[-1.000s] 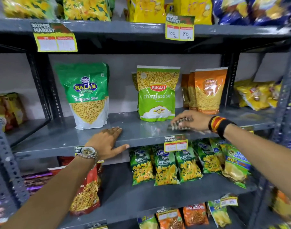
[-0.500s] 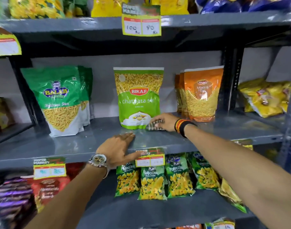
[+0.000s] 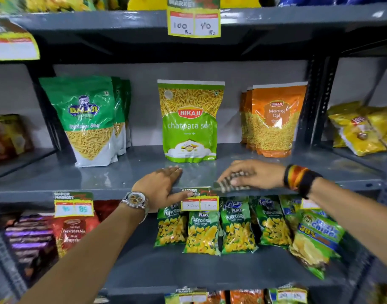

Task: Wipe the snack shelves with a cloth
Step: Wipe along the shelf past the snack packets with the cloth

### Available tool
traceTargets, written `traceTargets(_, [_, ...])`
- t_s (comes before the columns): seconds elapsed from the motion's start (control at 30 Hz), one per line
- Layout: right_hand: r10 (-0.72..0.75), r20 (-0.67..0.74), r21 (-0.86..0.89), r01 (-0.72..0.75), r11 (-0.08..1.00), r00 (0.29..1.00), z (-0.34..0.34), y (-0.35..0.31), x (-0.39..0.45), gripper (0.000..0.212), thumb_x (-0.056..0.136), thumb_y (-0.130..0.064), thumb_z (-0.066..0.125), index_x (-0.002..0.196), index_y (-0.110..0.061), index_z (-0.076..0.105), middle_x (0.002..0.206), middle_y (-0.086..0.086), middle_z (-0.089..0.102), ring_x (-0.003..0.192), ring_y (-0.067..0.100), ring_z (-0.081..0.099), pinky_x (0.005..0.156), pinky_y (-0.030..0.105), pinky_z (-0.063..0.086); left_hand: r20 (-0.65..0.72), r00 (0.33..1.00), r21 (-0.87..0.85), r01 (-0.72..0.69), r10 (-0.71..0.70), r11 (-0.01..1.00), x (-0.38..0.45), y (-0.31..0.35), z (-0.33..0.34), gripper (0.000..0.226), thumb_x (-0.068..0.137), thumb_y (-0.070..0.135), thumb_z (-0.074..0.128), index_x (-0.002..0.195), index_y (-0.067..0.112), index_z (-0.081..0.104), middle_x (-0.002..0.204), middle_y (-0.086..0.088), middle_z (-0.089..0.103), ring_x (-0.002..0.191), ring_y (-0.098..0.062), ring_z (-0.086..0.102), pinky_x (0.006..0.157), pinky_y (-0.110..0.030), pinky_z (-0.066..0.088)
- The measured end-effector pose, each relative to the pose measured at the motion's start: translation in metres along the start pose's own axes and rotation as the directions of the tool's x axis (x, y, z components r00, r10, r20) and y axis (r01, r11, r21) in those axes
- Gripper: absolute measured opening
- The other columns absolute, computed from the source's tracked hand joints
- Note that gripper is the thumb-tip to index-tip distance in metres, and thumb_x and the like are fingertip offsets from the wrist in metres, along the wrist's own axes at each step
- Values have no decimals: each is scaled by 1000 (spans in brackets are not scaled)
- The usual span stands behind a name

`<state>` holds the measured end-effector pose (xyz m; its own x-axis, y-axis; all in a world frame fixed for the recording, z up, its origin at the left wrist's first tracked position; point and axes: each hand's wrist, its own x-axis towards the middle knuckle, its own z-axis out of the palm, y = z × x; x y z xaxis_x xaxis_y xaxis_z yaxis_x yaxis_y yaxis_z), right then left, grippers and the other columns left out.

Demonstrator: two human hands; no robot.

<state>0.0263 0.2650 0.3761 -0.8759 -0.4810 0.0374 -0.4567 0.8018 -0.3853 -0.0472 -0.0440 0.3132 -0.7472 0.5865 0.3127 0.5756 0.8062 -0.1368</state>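
Note:
A grey metal shelf (image 3: 131,172) runs across the middle of the rack. My right hand (image 3: 254,174) presses a dark checked cloth (image 3: 229,184) flat onto the shelf's front edge, just right of centre. My left hand (image 3: 161,187) lies palm down on the front edge, fingers spread, holding nothing, a watch on its wrist. A green Bikaji sev pouch (image 3: 190,121) stands upright just behind both hands.
Green Balaji pouches (image 3: 85,119) stand at the shelf's left, orange Moong Dal pouches (image 3: 273,121) at its right. Puffcorn bags (image 3: 236,227) lie on the shelf below. Price tags (image 3: 199,202) hang from the front edge. A dark upright post (image 3: 319,102) bounds the right side.
My right hand has slid the cloth from near the green pouch's base forward to the shelf's front edge. The left hand stays planted. The view has shifted right and closer.

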Motion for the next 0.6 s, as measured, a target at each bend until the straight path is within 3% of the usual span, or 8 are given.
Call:
traceTargets(0.1, [102, -115, 56, -97, 994, 988, -17, 6, 1, 31, 99, -25, 53, 127, -32, 62, 113, -26, 55, 98, -5, 50, 99, 34, 40, 6, 1000, -6, -10, 10, 1000, 0, 3, -5, 94, 90, 82, 35, 154, 13, 38, 160, -8, 41, 143, -27, 43, 111, -45, 44])
traceTargets(0.17, [190, -244, 50, -184, 982, 951, -12, 15, 15, 30, 99, -21, 53, 126, -29, 63, 125, -8, 60, 108, 11, 55, 106, 39, 37, 15, 1000, -10, -7, 7, 1000, -2, 3, -8, 95, 90, 82, 34, 155, 13, 37, 161, -8, 39, 144, -27, 42, 112, -45, 43])
traceTargets(0.23, [250, -305, 34, -252, 967, 919, 7, 23, 23, 28, 99, -21, 54, 123, -31, 65, 133, 7, 58, 120, 26, 52, 107, 35, 30, 27, 1000, -12, -14, 14, 1000, -4, 4, -9, 95, 90, 81, 33, 156, 12, 35, 163, -8, 36, 145, -27, 40, 114, -44, 40])
traceTargets(0.3, [228, -308, 11, -236, 972, 924, 21, 15, 9, 28, 99, -23, 54, 121, -36, 65, 131, 5, 56, 124, 27, 47, 103, 32, 29, 33, 999, -14, -28, 29, 1000, -5, 5, -11, 93, 92, 79, 34, 155, 11, 35, 164, -9, 34, 147, -26, 38, 116, -43, 37])
traceTargets(0.43, [187, -151, 52, -182, 982, 971, 13, -6, -34, 27, 99, -30, 53, 121, -41, 62, 124, -9, 55, 112, 7, 51, 92, 23, 37, 35, 998, -3, -57, 57, 998, -5, 7, -15, 92, 92, 78, 34, 152, 8, 38, 162, -12, 38, 144, -29, 42, 114, -44, 40])
traceTargets(0.53, [252, -335, 176, -202, 963, 908, -9, 9, -28, 26, 98, -28, 54, 118, -41, 64, 139, -7, 53, 123, 18, 49, 108, 45, 34, 8, 994, -14, -110, 110, 994, 6, 19, -17, 98, 90, 81, 29, 155, 8, 34, 161, -11, 39, 142, -29, 44, 112, -44, 42])
traceTargets(0.6, [277, -442, 211, -201, 957, 853, -18, 22, -6, 28, 98, -23, 54, 121, -36, 64, 144, 0, 53, 127, 23, 49, 113, 46, 31, 12, 991, -25, -136, 136, 990, 17, 33, -14, 99, 91, 82, 27, 158, 9, 28, 164, -10, 33, 145, -28, 40, 116, -43, 38])
